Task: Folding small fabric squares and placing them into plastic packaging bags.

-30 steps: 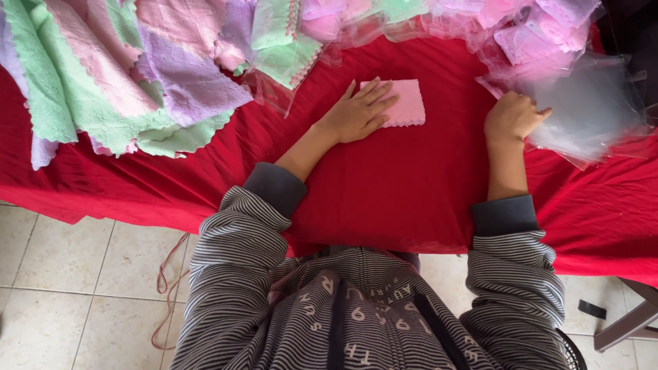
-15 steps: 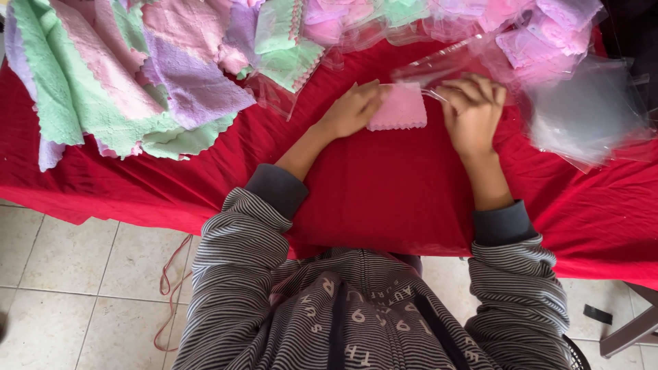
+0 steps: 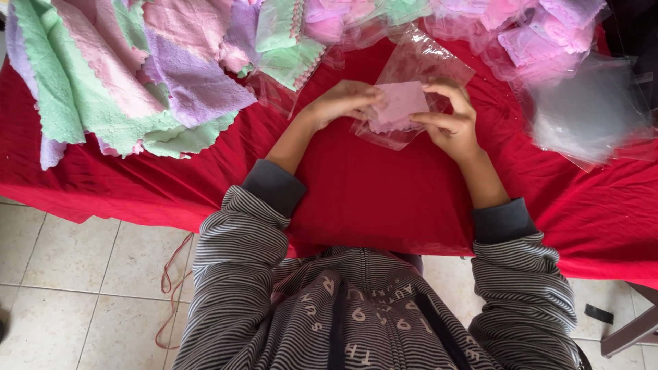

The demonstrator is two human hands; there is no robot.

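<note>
A folded pink cloth (image 3: 399,103) sits partly inside a clear plastic bag (image 3: 425,65) on the red tablecloth (image 3: 370,199). My left hand (image 3: 340,103) grips the cloth's left edge. At the cloth's right side, my right hand (image 3: 451,123) pinches the bag, with fingers above and thumb below. Both sleeves are grey striped.
A heap of green, pink and purple cloths (image 3: 130,75) covers the table's left. Bagged pink cloths (image 3: 534,38) lie along the far edge, and a stack of empty clear bags (image 3: 589,116) sits at the right. Tiled floor (image 3: 62,294) lies below the table edge.
My right hand came from the bag stack at the right with a clear bag to the pink cloth. Both hands lifted the cloth from lying flat and it now sits in the bag's mouth.
</note>
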